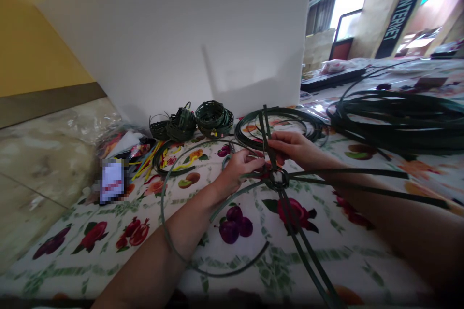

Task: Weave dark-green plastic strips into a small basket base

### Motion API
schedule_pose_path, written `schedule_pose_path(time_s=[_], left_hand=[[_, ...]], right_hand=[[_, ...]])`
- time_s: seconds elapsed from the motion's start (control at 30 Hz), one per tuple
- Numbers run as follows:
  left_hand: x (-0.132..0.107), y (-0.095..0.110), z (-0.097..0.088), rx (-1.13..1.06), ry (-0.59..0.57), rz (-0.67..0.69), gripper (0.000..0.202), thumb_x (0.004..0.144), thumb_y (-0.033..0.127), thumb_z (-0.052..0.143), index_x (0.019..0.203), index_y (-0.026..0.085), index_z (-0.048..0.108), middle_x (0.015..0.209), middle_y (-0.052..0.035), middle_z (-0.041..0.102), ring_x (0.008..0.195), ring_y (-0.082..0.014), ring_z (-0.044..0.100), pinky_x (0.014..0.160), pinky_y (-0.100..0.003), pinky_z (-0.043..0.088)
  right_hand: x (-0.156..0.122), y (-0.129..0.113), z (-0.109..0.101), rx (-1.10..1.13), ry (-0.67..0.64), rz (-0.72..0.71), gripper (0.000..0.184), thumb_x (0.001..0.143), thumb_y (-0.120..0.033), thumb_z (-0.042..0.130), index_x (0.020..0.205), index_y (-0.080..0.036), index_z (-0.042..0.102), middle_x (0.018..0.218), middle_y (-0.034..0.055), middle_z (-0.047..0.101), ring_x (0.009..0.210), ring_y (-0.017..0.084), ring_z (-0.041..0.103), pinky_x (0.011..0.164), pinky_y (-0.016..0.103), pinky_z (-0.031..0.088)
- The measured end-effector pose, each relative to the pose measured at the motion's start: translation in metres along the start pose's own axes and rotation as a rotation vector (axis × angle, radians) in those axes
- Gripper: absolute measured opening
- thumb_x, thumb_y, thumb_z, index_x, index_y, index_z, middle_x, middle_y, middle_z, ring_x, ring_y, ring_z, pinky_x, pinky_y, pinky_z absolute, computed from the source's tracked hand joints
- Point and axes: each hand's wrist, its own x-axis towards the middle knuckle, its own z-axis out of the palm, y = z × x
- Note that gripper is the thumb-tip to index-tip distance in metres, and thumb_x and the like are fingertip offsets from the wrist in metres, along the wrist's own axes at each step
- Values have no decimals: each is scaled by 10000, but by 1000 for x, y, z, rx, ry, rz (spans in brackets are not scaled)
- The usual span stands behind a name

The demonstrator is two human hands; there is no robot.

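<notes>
A woven piece of flat dark green plastic strips (304, 251) lies between my hands, its strips spreading out crosswise from a small round centre (278, 178). My right hand (290, 147) pinches the upward-pointing strips (266, 128) just above that centre. On the left side, my left hand (242, 166) has its fingers closed around a strip close to the centre; the fingertips are partly hidden. A long thin green strip (165, 212) curves in a wide loop over my left forearm, its loose end lying on the tablecloth.
Small woven green baskets (214, 118) stand at the back before a white board (203, 24). Coils of green strip lie behind my hands (250, 128) and at the right (395, 123). Yellow strips (154, 160) and plastic bags are at the left on the fruit-patterned tablecloth (145, 270).
</notes>
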Motion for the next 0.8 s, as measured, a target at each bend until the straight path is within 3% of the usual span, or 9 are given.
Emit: schedule_pose_path(time_s=[0.3, 0.47, 0.67, 0.8], left_hand=[[5, -3, -1, -38, 24, -43, 301, 752, 291, 873, 952, 130, 717, 883, -76, 777, 724, -175, 715, 727, -321, 588], [2, 1, 1, 43, -8, 69, 392, 712, 336, 919, 983, 112, 747, 918, -91, 788, 787, -171, 722, 785, -290, 560], [2, 2, 6, 336, -16, 110, 92, 816, 176, 766, 876, 128, 715, 875, -62, 780, 793, -161, 696, 738, -249, 487], [3, 4, 5, 348, -16, 74, 79, 796, 169, 759, 814, 131, 692, 814, -40, 751, 749, -149, 658, 696, -239, 457]], right_hand=[[-2, -2, 0, -63, 12, -25, 496, 844, -677, 766, 759, -224, 584, 546, -13, 627, 482, 130, 599, 471, 264, 486], [-5, -12, -1, -197, 11, -157, 413, 931, -569, 691, 749, -219, 570, 553, -14, 636, 510, 122, 598, 519, 254, 462], [-9, -16, 5, -293, -2, -155, 331, 921, -473, 643, 722, -233, 533, 541, -22, 614, 494, 148, 622, 495, 267, 445], [-7, -10, 7, -277, -4, -111, 326, 906, -474, 638, 722, -240, 504, 526, -28, 600, 479, 153, 630, 489, 267, 460]])
